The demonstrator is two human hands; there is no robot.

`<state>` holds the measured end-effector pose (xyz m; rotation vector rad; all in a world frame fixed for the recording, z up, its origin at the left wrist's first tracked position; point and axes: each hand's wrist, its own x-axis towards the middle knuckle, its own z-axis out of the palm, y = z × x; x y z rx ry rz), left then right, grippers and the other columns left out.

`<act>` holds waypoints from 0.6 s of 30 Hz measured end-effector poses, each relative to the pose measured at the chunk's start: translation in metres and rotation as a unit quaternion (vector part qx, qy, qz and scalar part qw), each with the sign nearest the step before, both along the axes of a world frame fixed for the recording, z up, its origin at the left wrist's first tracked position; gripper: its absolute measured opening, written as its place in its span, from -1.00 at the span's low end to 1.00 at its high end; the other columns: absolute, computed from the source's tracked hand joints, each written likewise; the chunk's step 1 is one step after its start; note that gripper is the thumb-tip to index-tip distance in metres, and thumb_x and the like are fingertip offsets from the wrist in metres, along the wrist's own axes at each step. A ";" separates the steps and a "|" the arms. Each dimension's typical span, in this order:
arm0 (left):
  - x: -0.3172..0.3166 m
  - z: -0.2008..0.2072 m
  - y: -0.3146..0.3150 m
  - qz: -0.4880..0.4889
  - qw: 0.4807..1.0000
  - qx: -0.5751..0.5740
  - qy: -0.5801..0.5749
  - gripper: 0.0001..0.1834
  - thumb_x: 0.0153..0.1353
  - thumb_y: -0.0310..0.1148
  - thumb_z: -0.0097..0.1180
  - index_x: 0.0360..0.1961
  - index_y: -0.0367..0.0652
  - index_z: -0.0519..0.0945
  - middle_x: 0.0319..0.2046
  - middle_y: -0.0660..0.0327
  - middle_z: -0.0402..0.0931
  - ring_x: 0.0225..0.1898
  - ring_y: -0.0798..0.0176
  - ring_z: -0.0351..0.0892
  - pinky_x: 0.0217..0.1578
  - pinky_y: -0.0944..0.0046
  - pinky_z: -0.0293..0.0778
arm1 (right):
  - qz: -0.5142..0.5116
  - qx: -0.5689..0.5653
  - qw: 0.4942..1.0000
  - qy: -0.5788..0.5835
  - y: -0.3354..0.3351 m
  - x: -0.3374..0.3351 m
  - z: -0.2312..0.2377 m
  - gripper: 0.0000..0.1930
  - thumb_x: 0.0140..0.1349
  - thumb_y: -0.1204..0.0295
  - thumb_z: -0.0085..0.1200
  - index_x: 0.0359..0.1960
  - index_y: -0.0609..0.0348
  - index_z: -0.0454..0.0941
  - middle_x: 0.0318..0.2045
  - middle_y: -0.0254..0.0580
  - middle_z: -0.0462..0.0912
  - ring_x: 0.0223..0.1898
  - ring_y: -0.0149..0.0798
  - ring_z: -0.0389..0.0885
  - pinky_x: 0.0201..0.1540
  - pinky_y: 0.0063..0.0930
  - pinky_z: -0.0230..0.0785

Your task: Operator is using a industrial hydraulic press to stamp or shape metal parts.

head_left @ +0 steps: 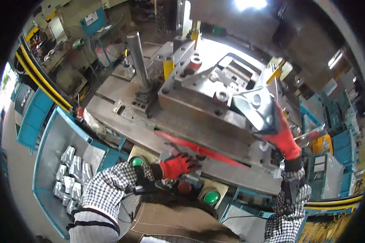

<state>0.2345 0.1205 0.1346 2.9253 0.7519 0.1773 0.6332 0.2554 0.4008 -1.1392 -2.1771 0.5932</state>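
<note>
My right hand (286,137), in a red glove, grips a shiny stamped metal part (255,106) by its near right side. The part is tilted over the front right corner of the steel die block (190,103). The hand hides the part's right edge. My left hand (180,165), gloved in red with dark fingers, is held low in front of the press bed (125,117). Its fingers are stretched out and nothing shows in them. Just beyond it lies a long red strip (221,156) along the bed's front.
A green button (211,197) and another green button (137,162) flank a red button (184,187) at the front. Left stands a blue-rimmed bin (48,162) with several metal parts (71,178). A thick steel post (138,60) rises left of the die.
</note>
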 end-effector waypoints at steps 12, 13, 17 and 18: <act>-0.008 0.013 -0.002 0.000 0.999 -0.037 -0.020 0.22 -0.17 -0.07 0.49 0.62 0.02 0.30 0.41 0.04 0.46 0.41 -0.15 0.46 0.37 -0.28 0.41 | 0.080 -0.239 0.950 -0.185 0.210 -0.081 0.006 0.29 0.09 0.10 0.60 0.73 0.19 -0.04 0.67 0.12 0.15 0.66 -0.07 0.12 0.66 -0.28 -0.02; -0.010 0.017 -0.001 0.001 0.999 -0.037 -0.015 0.22 -0.17 -0.06 0.50 0.62 0.02 0.30 0.40 0.03 0.46 0.41 -0.16 0.47 0.37 -0.28 0.41 | 0.089 -0.259 0.938 -0.214 0.217 -0.089 0.006 0.25 0.15 0.08 0.56 0.73 0.19 -0.05 0.67 0.14 0.15 0.67 -0.06 0.10 0.67 -0.29 -0.04; -0.006 0.016 0.003 -0.007 0.999 -0.043 -0.007 0.24 -0.18 -0.04 0.52 0.62 -0.01 0.28 0.43 0.02 0.43 0.40 -0.17 0.46 0.38 -0.29 0.39 | 0.065 -0.229 0.959 -0.157 0.226 -0.079 -0.027 0.06 0.32 0.02 0.42 0.71 0.15 0.06 0.64 0.15 0.23 0.65 -0.05 0.16 0.65 -0.27 0.01; -0.003 0.011 0.004 -0.011 0.999 -0.049 -0.008 0.25 -0.18 -0.04 0.53 0.63 -0.02 0.28 0.44 0.01 0.41 0.41 -0.17 0.46 0.39 -0.30 0.37 | 0.058 -0.203 0.965 -0.153 0.226 -0.074 -0.039 -0.02 0.32 0.05 0.42 0.66 0.09 0.16 0.59 0.11 0.31 0.60 -0.02 0.25 0.61 -0.24 0.09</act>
